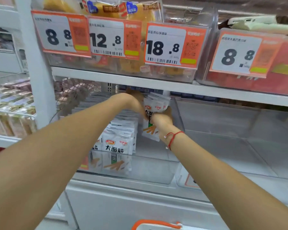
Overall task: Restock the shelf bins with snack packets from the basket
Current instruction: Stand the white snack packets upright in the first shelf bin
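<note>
Both my hands hold a stack of white snack packets (155, 103) inside a clear shelf bin (156, 170) on the lower shelf. My left hand (136, 101) grips the stack from the left and top. My right hand (161, 120), with a red string at the wrist, grips it from the right and below. A row of the same white packets (118, 145) stands upright in the left part of the bin. The basket (156, 225) shows only as an orange and white rim at the bottom edge.
A second clear bin (239, 138) to the right looks bare. The upper shelf holds bins of yellow and red snacks behind price tags (171, 45). A white upright post (38, 80) stands at the left, with wire racks of packets beyond it.
</note>
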Tool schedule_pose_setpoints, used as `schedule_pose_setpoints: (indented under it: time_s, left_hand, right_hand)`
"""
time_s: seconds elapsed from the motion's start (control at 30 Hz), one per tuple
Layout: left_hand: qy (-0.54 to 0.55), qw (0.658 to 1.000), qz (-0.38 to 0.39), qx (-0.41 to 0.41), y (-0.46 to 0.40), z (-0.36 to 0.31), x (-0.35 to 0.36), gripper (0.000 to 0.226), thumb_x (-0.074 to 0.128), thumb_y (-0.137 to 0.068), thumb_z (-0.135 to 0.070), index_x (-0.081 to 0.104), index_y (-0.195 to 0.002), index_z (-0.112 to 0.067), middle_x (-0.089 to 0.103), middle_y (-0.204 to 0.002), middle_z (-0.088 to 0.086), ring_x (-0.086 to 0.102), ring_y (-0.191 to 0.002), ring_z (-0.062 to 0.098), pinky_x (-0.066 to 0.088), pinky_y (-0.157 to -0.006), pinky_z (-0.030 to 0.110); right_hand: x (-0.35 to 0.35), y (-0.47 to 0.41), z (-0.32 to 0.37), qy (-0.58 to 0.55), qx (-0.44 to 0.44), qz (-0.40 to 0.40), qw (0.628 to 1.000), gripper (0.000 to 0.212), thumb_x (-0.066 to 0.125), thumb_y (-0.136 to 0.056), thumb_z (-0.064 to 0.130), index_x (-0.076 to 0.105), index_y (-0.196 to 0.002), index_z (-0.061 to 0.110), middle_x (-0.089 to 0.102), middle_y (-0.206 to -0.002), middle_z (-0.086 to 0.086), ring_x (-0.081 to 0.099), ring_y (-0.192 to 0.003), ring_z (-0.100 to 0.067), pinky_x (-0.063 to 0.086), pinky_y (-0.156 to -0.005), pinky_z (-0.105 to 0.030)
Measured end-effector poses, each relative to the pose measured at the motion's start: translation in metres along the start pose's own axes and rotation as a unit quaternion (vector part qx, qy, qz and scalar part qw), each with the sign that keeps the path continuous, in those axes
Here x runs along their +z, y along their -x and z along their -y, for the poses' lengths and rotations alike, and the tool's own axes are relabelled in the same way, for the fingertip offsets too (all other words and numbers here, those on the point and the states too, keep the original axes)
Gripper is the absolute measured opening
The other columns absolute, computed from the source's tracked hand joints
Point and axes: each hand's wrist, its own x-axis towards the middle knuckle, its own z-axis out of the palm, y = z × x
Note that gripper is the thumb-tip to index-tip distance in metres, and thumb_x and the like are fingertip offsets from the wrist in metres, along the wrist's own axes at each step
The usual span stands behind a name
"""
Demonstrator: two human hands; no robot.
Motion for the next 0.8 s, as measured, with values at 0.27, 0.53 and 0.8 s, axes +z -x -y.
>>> schedule_pose_setpoints:
  time_s: [0.27,0.53,0.8]
  left_hand:
    - [-0.066,0.977,-0.202,0.030,-0.061,0.031,0.013,0.076,0.075,-0.072,-0.051,0.042,-0.139,-0.035,0.044,-0.146,-0.002,0.036,-0.135,0.028,0.034,-0.110,0.041]
    - [-0.105,0.951,-0.290,0.015,-0.078,0.029,0.019,0.058,0.068,-0.085,-0.041,0.049,-0.138,-0.028,0.049,-0.140,0.009,0.036,-0.134,0.031,0.035,-0.106,0.040]
    - [-0.117,0.937,-0.330,0.005,-0.087,0.028,0.027,0.052,0.069,-0.086,-0.033,0.051,-0.134,-0.025,0.055,-0.133,0.003,0.040,-0.129,0.028,0.034,-0.103,0.039]
  right_hand:
    - [0.032,-0.043,-0.018,0.072,-0.026,0.055,0.996,0.046,0.062,-0.086,0.024,0.045,-0.126,0.009,0.055,-0.132,-0.010,0.053,-0.119,-0.028,0.044,-0.094,-0.032]
    - [0.041,-0.051,-0.034,0.109,-0.034,-0.010,0.993,0.053,0.060,-0.088,0.009,0.034,-0.133,-0.002,0.052,-0.131,-0.018,0.053,-0.119,-0.031,0.045,-0.091,-0.036]
    - [0.035,-0.041,-0.044,0.378,-0.182,0.039,0.907,0.034,0.058,-0.087,0.003,0.054,-0.120,0.007,0.055,-0.125,-0.013,0.056,-0.113,-0.035,0.046,-0.080,-0.037]
